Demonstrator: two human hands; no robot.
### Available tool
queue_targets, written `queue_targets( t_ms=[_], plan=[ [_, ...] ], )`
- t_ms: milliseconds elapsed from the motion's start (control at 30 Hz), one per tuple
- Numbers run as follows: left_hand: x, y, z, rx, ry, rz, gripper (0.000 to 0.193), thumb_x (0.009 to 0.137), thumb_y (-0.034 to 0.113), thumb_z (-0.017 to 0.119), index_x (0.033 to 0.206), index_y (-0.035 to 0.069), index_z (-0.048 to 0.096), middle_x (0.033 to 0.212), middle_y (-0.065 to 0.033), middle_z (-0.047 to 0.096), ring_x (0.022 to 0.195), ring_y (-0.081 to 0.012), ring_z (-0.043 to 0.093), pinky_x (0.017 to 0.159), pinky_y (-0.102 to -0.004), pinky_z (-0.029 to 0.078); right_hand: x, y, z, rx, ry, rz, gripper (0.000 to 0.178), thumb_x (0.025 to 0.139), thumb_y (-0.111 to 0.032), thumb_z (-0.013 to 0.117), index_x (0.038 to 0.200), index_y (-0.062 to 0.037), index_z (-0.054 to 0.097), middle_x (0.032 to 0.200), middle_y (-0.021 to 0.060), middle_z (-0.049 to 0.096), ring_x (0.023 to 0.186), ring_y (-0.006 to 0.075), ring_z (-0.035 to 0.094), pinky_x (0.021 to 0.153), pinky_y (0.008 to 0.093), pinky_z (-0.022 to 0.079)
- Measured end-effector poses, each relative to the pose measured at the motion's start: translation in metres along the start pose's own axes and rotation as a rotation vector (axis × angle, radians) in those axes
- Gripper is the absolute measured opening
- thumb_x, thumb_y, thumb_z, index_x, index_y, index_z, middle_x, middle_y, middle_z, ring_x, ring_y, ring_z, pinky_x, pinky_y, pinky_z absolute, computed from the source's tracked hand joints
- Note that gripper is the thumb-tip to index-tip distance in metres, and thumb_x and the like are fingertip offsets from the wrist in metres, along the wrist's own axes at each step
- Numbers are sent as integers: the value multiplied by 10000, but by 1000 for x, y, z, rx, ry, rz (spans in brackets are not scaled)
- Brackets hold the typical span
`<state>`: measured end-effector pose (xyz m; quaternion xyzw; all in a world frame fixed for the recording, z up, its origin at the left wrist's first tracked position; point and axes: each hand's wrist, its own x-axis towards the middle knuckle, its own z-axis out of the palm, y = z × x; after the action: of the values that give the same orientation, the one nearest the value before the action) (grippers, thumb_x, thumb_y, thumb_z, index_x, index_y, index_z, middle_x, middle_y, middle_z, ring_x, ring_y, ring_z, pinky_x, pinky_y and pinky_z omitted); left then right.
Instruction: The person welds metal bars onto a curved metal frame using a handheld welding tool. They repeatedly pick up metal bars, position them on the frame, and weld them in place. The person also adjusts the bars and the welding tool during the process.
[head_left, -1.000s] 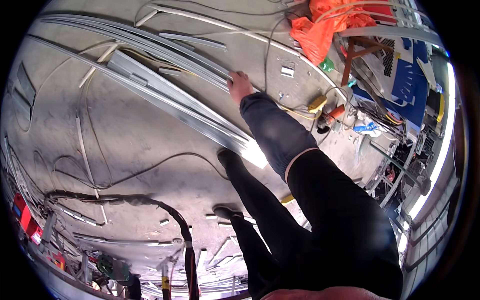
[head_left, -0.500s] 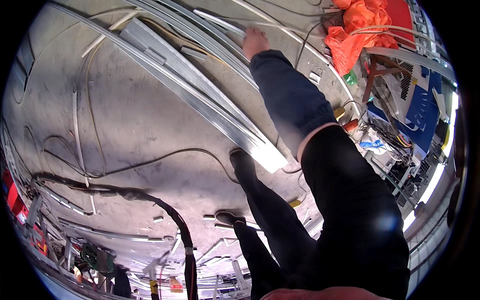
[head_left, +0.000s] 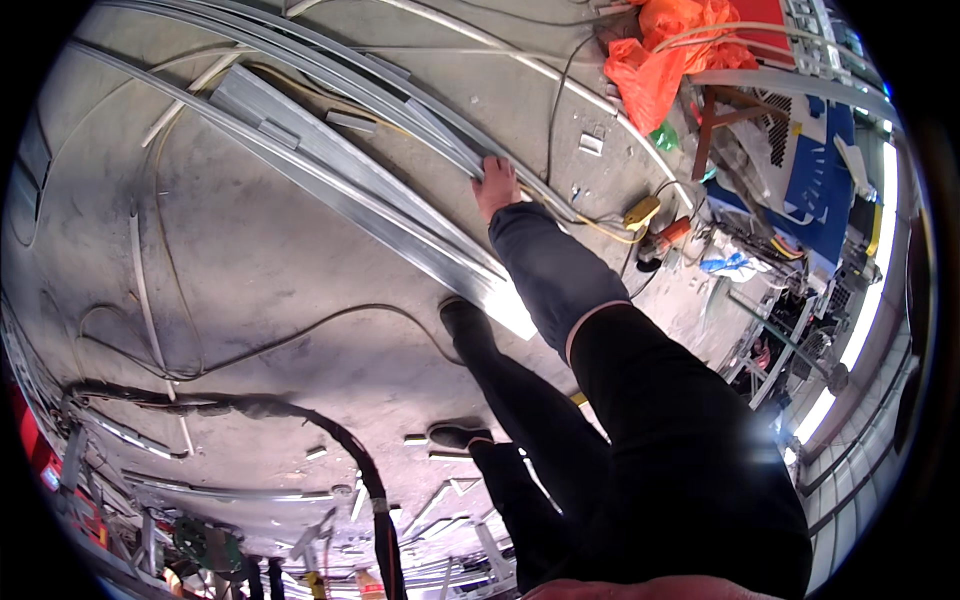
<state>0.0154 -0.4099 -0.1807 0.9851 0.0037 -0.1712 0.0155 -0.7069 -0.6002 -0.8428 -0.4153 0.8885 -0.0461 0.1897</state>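
Metal rails [head_left: 370, 190] lie in long bundle across concrete floor [head_left: 250, 300]. Right hand [head_left: 497, 186], lower in view than half second ago, now clamped on rail end. Left hand out of sight.

Single head cam, fisheye, looks steeply down at concrete floor [head_left: 260, 260] from standing height; rim bends edges.

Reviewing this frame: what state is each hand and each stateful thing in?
Right hand: reaching down, fingers on a metal channel.
Left hand: not in view.
Metal channels: lying flat on the concrete floor.
Black cable: loose along the floor.
Orange bag: crumpled.
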Motion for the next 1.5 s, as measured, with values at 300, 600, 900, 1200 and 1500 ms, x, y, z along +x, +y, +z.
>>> queue_targets(
  t_ms=[300,600,900,1200,1500],
  plan=[
    [8,-17,-24,-48,-12,18,800,1094,511,616,1688,39,363,1659,-252,390,1428,-391,524,1177,-517,469,-25,-7,-66,18,-223,-57,295,928,-185,739,1188,-69,666,1220,233,688,1196,444,670,1018,555,561],
    [15,-13,-33,-91,10,18,828,1096,539,605,1703,43,338,1684,-255,351,1456,-394,497,1195,-527,449,10,-31,-28,-103,-102,-29,464,910,-163,762,1323,-90,563,1294,218,637,1202,448,668,977,550,603],
    [12,-6,-40,-79,32,-14,856,1098,567,593,1718,47,312,1710,-258,313,1484,-397,469,1214,-536,429,3,-41,10,-90,-17,41,428,900,-118,720,1300,-126,568,1285,159,612,1234,409,646,939,529,639],
    [16,-27,-62,-126,46,-37,884,1100,595,582,1732,51,287,1736,-261,274,1512,-401,441,1232,-546,410,-6,-47,-5,-67,-74,1,433,887,-167,777,1288,-102,627,1359,164,578,1301,403,589,981,520,626],
    [13,-38,-103,-232,32,-66,913,1102,623,571,1747,55,261,1762,-264,236,1540,-404,413,1250,-555,390,2,-61,-40,-38,-228,-61,411,907,-240,767,1276,-75,693,1363,195,642,1272,412,648,1049,520,579]
  ],
)
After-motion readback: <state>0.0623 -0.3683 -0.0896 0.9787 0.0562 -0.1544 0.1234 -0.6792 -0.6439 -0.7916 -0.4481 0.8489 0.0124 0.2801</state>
